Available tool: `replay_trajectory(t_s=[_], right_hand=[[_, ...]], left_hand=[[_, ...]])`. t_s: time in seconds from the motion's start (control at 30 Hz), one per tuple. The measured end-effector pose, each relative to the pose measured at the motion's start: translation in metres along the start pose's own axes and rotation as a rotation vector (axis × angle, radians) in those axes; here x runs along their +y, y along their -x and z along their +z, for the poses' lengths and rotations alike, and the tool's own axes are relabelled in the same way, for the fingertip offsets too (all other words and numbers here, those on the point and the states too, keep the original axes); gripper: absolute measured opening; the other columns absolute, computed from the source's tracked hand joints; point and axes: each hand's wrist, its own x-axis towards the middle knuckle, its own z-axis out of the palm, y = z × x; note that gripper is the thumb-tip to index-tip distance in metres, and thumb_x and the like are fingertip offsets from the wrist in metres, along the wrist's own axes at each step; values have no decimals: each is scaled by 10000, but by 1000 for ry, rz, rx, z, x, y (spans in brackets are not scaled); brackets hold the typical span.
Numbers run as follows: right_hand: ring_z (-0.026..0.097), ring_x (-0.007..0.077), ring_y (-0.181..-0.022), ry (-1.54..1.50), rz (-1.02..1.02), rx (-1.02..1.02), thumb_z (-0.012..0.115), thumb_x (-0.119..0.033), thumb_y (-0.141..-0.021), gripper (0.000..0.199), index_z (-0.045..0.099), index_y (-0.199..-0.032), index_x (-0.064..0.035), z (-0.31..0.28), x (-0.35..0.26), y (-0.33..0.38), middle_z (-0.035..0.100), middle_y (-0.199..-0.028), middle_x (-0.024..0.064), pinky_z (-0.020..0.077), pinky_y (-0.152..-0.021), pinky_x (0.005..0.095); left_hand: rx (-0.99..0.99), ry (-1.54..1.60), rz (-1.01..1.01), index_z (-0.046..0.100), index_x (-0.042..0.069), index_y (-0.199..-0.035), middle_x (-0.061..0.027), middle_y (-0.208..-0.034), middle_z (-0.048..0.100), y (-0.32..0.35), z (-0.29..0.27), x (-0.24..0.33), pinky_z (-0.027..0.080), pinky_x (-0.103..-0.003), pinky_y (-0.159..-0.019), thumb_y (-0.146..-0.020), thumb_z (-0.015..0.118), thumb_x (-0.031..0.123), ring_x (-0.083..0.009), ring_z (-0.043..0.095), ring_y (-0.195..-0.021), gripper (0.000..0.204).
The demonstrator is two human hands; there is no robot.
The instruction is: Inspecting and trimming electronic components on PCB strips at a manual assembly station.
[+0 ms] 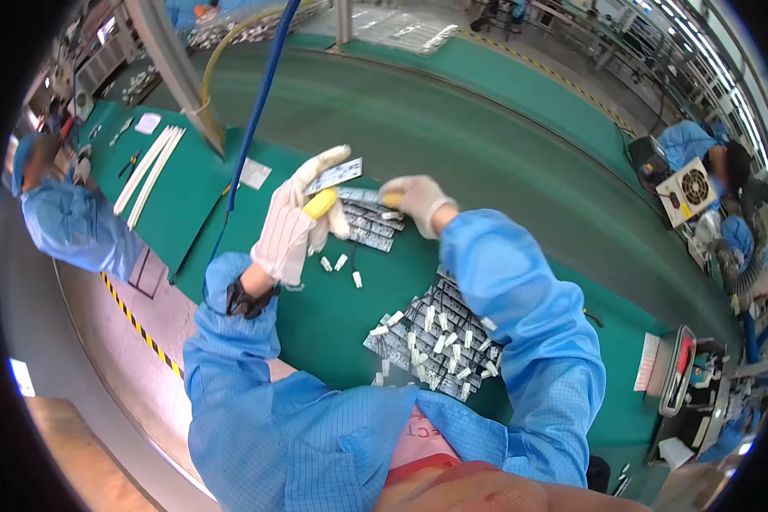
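Observation:
My left hand point(303, 213), in a white glove with yellow fingertips, holds a small flat circuit strip point(334, 174) up above the green table point(230, 213). My right hand point(416, 200), also gloved, rests on a row of similar dark strips point(369, 224) laid just beyond it; whether it grips one I cannot tell. A few small white connector pieces point(340, 264) lie loose below my hands. Nearer to me sits a heap of dark strips with white connectors point(431, 337).
A green conveyor belt point(452, 128) curves across behind the table. A blue cable point(260, 102) hangs down at the left, near long white bars point(149, 171). One person in blue sits at far left point(68, 222), another at right point(700, 149) by a small fan point(691, 188).

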Motion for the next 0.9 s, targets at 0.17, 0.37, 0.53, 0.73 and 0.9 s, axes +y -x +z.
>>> replay_trajectory(t_s=[0.17, 0.37, 0.53, 0.73, 0.9], right_hand=[[620, 317, -937, 428, -91, 400, 660, -282, -770, 307, 660, -1023, -108, -13, -36, 55, 660, -987, 145, 494, -804, 391], [636, 222, -895, 171, -40, 337, 631, -157, -808, 301, 615, -1090, -54, -84, -45, 244, 668, -975, 106, 508, -778, 316], [585, 171, -991, 385, 443, 849, 603, -198, -842, 413, 528, -1222, -55, -157, 46, 459, 640, -1065, 94, 465, -860, 298], [627, 302, -916, 864, 932, 1377, 635, -124, -762, 421, 565, -1177, -122, -182, 147, 582, 679, -949, 110, 483, -828, 369], [623, 309, -907, 958, 986, 1474, 575, -81, -799, 438, 522, -1218, -196, -198, 193, 579, 670, -936, 109, 483, -794, 404]], left_hand=[[-64, 107, -126, 476, -1, -1280, 22, -626, 496, 0, 18, -5, 305, -189, -390, -957, 434, 227, -47, 397, -441, 397], [-215, 140, -256, 455, -2, -1256, -76, -615, 596, 24, 32, -20, 296, -179, -370, -974, 389, 255, -73, 421, -384, 387], [-438, -135, 81, 484, 9, -1254, -69, -732, 637, -6, 69, -42, 329, -160, -491, -936, 417, 139, -76, 482, -472, 350], [-571, -16, -68, 485, 3, -1256, -59, -715, 607, 1, 113, 2, 362, -182, -606, -861, 438, 14, -83, 522, -634, 398], [-626, -17, -101, 487, 8, -1256, -68, -715, 616, 7, 131, 11, 277, -174, -514, -856, 461, 31, -66, 491, -573, 401]])
